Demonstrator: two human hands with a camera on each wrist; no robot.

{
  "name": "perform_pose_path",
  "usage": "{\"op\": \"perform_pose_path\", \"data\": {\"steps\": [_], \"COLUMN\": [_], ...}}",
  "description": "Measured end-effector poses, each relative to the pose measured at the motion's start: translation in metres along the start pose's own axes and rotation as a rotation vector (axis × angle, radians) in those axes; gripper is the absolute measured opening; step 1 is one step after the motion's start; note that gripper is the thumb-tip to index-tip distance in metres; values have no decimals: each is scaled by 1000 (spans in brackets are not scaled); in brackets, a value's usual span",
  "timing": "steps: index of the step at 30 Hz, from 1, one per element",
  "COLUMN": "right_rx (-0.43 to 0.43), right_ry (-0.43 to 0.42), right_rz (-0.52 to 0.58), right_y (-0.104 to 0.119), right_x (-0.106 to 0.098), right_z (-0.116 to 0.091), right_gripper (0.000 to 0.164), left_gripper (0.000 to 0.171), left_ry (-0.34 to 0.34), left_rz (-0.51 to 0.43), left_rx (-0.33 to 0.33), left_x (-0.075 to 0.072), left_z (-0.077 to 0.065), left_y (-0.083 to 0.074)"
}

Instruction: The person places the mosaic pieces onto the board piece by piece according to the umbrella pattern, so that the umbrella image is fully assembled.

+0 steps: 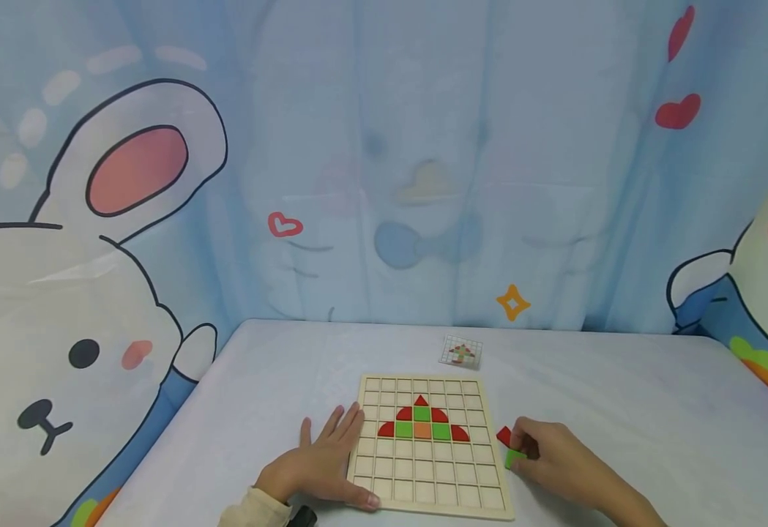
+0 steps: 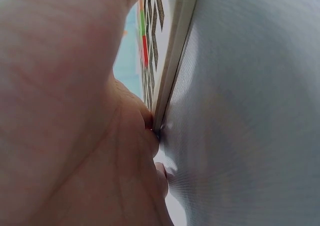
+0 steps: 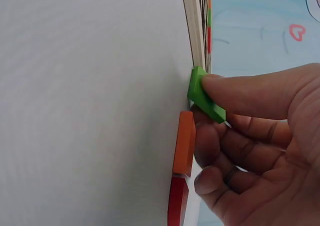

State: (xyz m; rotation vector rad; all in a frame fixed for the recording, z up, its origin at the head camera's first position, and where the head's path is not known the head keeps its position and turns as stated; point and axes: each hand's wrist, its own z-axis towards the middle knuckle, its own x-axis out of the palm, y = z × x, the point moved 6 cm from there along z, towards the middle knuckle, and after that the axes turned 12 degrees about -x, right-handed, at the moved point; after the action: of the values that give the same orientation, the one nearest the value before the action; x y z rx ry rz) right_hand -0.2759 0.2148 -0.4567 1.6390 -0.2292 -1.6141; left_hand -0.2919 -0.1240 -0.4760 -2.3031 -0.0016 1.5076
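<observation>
A wooden grid board (image 1: 436, 487) lies on the table, with red, green and orange tiles forming a stepped triangle in its upper half. My left hand (image 1: 323, 462) rests along the board's left edge, fingers spread and the thumb at the lower left corner. To the right of the board, my right hand (image 1: 558, 457) pinches a green tile (image 3: 200, 93) between thumb and fingers, close to the board's edge. An orange tile (image 3: 183, 141) and a red tile (image 3: 177, 198) lie on the table by the fingers; the head view hides the orange one behind the hand.
A small pattern card (image 1: 460, 352) with a printed coloured figure lies behind the board. The white-covered table (image 1: 647, 395) ends at a light blue curtain (image 1: 535, 146) with cartoon prints. A dark object (image 1: 302, 517) shows beside the left sleeve.
</observation>
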Motion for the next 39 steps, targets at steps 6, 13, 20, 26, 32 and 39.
{"op": "perform_pose_path", "data": {"steps": [6, 13, 20, 26, 32, 39], "right_rx": [-13, 92, 102, 98, 94, 25], "right_ry": [-51, -83, -108, -154, -192, -159], "right_rz": [38, 124, 290, 359, 327, 402], "right_y": [-1, -1, 5, 12, 26, 45], "right_x": [-7, -7, -4, 4, 13, 25], "right_z": [0, 3, 6, 11, 21, 32], "right_gripper": [16, 18, 12, 11, 9, 8], "left_gripper": [144, 137, 133, 133, 135, 134], "left_ry": [-11, -13, -22, -20, -20, -16], "left_rz": [-6, 6, 13, 7, -2, 2], "left_rx": [9, -14, -30, -27, -22, -21], "left_x": [4, -2, -4, -4, -2, -1], "left_z": [6, -3, -7, -6, -4, -3], "left_y": [4, -4, -7, -6, -4, -3]}}
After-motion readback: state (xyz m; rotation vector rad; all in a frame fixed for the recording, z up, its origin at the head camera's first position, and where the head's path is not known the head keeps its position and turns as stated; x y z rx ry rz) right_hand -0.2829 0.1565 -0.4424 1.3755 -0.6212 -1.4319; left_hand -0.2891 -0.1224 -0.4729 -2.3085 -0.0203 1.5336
